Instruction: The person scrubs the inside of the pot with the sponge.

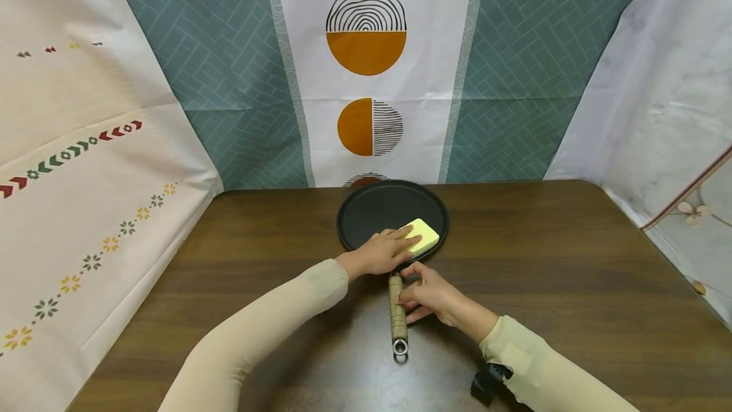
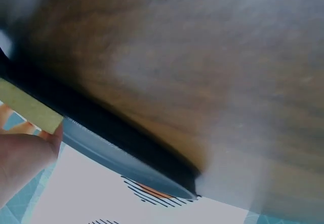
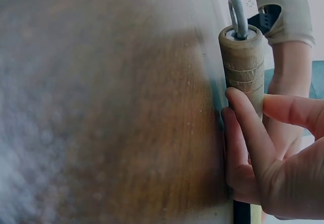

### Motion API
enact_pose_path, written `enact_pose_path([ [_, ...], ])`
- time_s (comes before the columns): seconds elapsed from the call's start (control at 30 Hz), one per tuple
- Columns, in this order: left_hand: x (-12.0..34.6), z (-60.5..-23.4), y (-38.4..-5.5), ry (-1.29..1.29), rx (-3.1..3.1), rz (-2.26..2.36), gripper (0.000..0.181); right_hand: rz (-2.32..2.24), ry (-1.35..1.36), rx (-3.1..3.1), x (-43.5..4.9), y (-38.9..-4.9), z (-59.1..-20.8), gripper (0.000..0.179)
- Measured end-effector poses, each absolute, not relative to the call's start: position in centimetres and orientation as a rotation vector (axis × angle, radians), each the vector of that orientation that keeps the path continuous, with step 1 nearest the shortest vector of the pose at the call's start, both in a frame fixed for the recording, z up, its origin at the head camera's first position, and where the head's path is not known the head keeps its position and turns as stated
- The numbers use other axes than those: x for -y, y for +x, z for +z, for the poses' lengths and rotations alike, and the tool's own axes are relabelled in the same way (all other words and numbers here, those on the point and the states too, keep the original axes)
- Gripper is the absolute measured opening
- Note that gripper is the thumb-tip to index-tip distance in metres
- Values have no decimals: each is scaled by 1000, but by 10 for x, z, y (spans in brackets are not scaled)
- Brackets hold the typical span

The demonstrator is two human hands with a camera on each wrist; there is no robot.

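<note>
A round black frying pan (image 1: 372,208) lies towards the back of the table, its wooden handle (image 1: 398,316) pointing at me. On the pan's right half sits a yellow sponge (image 1: 424,237). My left hand (image 1: 384,252) grips this sponge from above, fingers across its top; in the left wrist view the thumb is at the edge of the sponge (image 2: 30,107). My right hand (image 1: 431,296) holds the handle from the right. In the right wrist view, thumb and fingers of the right hand (image 3: 283,173) lie on opposite sides of the handle (image 3: 244,64), below its metal hanging ring (image 3: 237,13).
The brown wooden table (image 1: 549,253) extends to both sides of the pan. Behind it hangs a patterned curtain (image 1: 240,81), close to the pan's far rim. Patterned cloths (image 1: 86,145) stand at left and right. A black device (image 1: 488,383) is at the right sleeve.
</note>
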State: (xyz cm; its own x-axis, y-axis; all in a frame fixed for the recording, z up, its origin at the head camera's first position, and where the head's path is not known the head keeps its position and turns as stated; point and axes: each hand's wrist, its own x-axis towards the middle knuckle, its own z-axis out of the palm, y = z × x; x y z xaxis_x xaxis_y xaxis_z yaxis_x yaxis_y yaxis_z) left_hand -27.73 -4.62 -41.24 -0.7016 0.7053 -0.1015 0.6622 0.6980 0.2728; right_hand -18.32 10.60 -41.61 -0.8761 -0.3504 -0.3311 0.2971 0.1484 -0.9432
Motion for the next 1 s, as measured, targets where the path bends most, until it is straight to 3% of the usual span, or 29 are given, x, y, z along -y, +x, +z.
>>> enact_pose_path([
  [1.0,15,-412,-313,1106,-2735,179,51,-1788,-54,-1920,-108,-182,-416,51],
])
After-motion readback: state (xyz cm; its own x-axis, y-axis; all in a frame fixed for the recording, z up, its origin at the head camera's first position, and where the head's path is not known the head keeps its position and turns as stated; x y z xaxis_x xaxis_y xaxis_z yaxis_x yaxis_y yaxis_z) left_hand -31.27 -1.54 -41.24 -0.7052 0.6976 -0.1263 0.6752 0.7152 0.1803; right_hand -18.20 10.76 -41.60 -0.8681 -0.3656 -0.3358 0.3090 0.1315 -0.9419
